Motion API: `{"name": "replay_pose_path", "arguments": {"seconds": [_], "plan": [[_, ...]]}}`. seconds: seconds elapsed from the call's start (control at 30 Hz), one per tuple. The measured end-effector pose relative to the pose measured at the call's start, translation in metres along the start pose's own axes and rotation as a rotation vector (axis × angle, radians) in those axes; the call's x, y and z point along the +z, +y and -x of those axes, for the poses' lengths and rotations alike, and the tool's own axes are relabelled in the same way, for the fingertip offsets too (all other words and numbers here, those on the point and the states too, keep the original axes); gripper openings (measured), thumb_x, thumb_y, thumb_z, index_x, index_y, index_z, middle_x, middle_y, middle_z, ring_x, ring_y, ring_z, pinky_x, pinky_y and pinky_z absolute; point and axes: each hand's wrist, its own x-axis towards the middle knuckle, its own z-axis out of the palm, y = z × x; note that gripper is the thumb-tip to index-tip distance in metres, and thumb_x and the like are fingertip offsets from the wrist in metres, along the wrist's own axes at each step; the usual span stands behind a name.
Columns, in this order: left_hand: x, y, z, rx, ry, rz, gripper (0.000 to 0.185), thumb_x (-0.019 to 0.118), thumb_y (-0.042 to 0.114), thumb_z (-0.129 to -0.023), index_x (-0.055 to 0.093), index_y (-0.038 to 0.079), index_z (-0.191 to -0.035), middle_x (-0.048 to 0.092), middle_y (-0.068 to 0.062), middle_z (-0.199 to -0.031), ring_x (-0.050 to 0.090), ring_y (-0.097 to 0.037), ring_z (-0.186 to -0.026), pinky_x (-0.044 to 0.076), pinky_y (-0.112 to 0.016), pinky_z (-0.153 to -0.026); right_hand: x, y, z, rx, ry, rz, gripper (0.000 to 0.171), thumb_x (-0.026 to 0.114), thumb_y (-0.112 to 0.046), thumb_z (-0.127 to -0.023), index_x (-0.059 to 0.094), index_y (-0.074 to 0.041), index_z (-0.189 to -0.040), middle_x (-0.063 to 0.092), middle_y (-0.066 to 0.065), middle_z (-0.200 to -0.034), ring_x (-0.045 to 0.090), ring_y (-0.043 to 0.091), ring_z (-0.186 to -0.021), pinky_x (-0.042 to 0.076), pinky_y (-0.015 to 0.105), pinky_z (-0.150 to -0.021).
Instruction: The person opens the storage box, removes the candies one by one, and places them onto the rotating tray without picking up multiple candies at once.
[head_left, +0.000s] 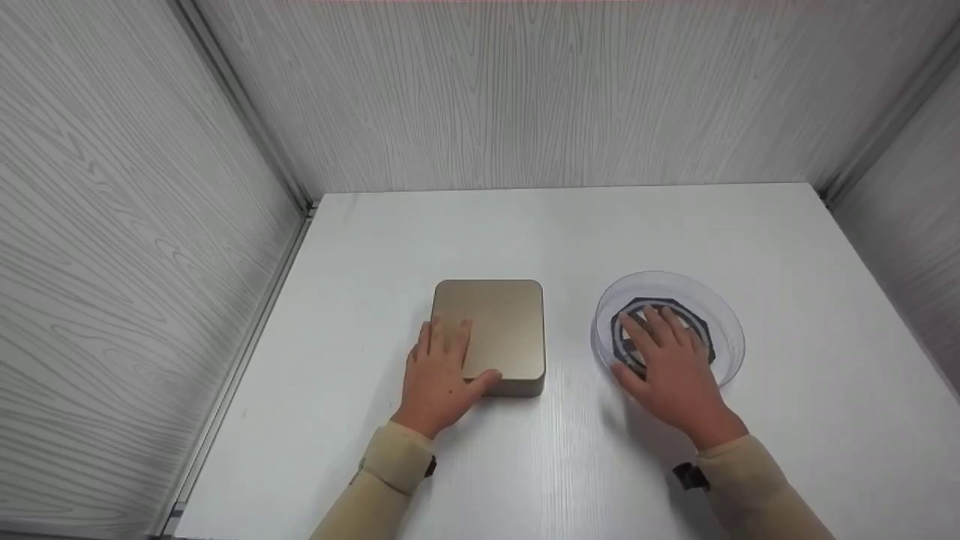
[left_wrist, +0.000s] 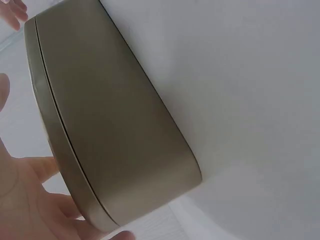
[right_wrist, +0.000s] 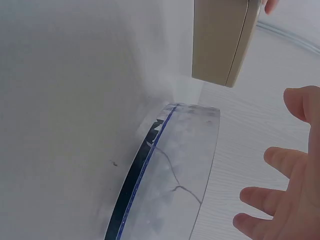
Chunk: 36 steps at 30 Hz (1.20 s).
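Observation:
A gold-coloured rectangular tin box (head_left: pixel 506 322) with rounded corners and a lid stands on the white table, left of the middle. My left hand (head_left: pixel 442 375) lies over its left front part, fingers spread and thumb by the front edge. The lid seam shows along the box's side (left_wrist: pixel 115 115) in the left wrist view. On the right sits a round clear plastic container (head_left: pixel 724 315) with a dark octagonal print at its bottom. Above it my right hand (head_left: pixel 675 379) is spread, fingers apart from the wall (right_wrist: pixel 185 160) in the right wrist view.
White table (head_left: pixel 555 232) under both things. Wood-grain panels close it in at the back (head_left: pixel 510 97), on the left (head_left: pixel 112 262) and on the right (head_left: pixel 907 202). A metal strip (head_left: pixel 255 330) runs along the left edge.

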Motion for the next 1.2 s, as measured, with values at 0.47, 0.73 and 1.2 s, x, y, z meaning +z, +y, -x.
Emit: {"name": "replay_pose_path", "arguments": {"seconds": [0.47,0.73,1.2], "plan": [[-0.009,-0.018,0.000,-0.171,-0.121,0.152,0.118,0.084,0.058,-0.075,0.018,0.014,-0.163,0.024,-0.021,-0.163,0.037,-0.041,-0.142,0.040,-0.057,-0.106,0.000,-0.001,-0.001,-0.002,-0.013,0.004,0.069,0.070,-0.040,-0.092,0.046,-0.015,-0.152,0.038,0.022,-0.155,0.026,0.048,-0.145,0.024,0.074,-0.106],[-0.004,-0.025,0.000,-0.282,-0.150,0.330,0.123,0.087,0.042,-0.077,0.005,0.010,-0.163,0.029,-0.021,-0.161,0.035,-0.036,-0.145,0.031,-0.053,-0.114,0.004,-0.002,0.003,-0.019,0.008,0.002,0.068,0.073,-0.035,-0.090,0.048,-0.014,-0.150,0.040,0.021,-0.154,0.028,0.048,-0.144,0.027,0.072,-0.106],[-0.006,-0.029,0.005,-0.350,-0.133,0.444,0.111,0.089,0.034,-0.075,0.022,0.009,-0.159,0.034,-0.013,-0.160,0.034,-0.030,-0.146,0.028,-0.051,-0.116,0.006,-0.003,0.005,-0.061,0.062,-0.057,0.066,0.076,-0.027,-0.088,0.052,-0.010,-0.147,0.044,0.022,-0.151,0.034,0.048,-0.141,0.031,0.067,-0.107]]}}
